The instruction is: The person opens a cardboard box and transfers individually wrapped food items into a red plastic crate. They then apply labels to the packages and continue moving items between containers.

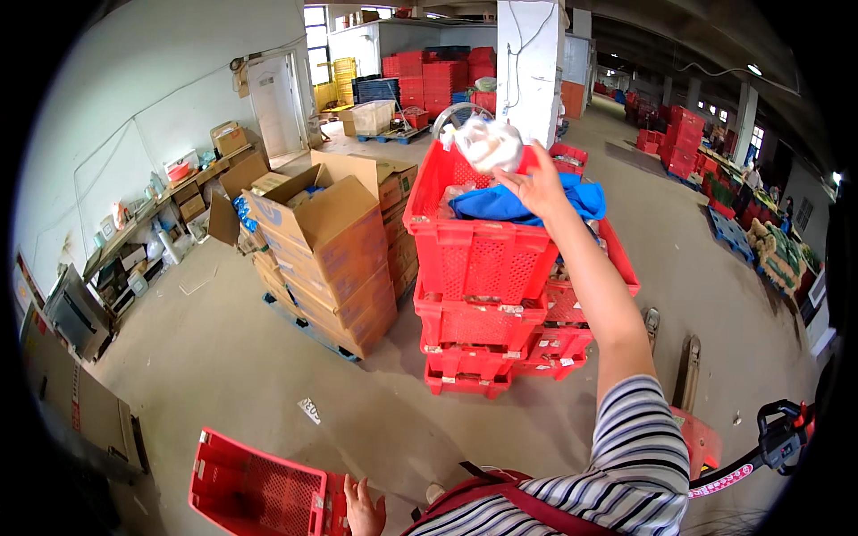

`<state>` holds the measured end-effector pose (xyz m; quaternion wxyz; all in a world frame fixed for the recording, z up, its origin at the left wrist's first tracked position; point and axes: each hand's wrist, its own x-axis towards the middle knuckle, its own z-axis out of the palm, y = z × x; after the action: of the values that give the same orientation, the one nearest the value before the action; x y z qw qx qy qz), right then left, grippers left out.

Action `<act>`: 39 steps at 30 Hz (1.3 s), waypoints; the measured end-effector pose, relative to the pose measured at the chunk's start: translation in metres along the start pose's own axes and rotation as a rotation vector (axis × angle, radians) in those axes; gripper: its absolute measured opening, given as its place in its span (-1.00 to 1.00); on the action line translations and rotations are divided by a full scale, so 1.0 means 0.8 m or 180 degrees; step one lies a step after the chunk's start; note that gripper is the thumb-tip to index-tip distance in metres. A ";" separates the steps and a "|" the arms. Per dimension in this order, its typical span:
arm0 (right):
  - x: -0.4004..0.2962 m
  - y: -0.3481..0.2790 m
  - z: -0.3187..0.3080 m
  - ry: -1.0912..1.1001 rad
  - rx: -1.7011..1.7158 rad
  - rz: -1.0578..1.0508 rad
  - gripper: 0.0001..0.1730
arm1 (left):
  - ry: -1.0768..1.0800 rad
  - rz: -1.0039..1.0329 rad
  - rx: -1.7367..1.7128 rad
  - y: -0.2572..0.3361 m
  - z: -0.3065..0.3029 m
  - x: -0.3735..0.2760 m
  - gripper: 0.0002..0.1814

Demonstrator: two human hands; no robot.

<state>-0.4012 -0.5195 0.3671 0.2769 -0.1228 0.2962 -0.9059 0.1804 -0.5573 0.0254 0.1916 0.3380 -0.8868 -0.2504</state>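
Note:
My right hand [534,187] reaches over the top red plastic crate [482,258] of a stack, fingers spread. Just beyond its fingertips is a clear plastic bag with pale contents [491,144], slightly blurred; whether the fingers touch it I cannot tell. A blue cloth [499,204] lies over that crate's near side, beside more clear plastic. Low in front of me, my left hand [364,509] has its fingers apart at the end of a red crate [268,482] that looks empty; its lower part is cut off by the picture's edge.
Cardboard boxes [335,254] stand stacked on a blue pallet [312,328] left of the crates. A pallet truck's forks [687,375] and handle [781,435] are at the right. A cluttered bench [144,208] runs along the left wall. A white pillar [527,74] rises behind the crates.

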 end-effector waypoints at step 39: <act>0.198 -0.601 -0.304 0.3423 -0.3911 -0.5402 -0.59 | -0.0997 -0.0159 0.0430 0.149 0.132 0.223 -0.38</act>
<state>-0.8303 -0.1736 0.4734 -0.6809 0.0045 0.5850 -0.4405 -0.0582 -0.5712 0.0393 0.0217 0.3288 -0.9119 -0.2446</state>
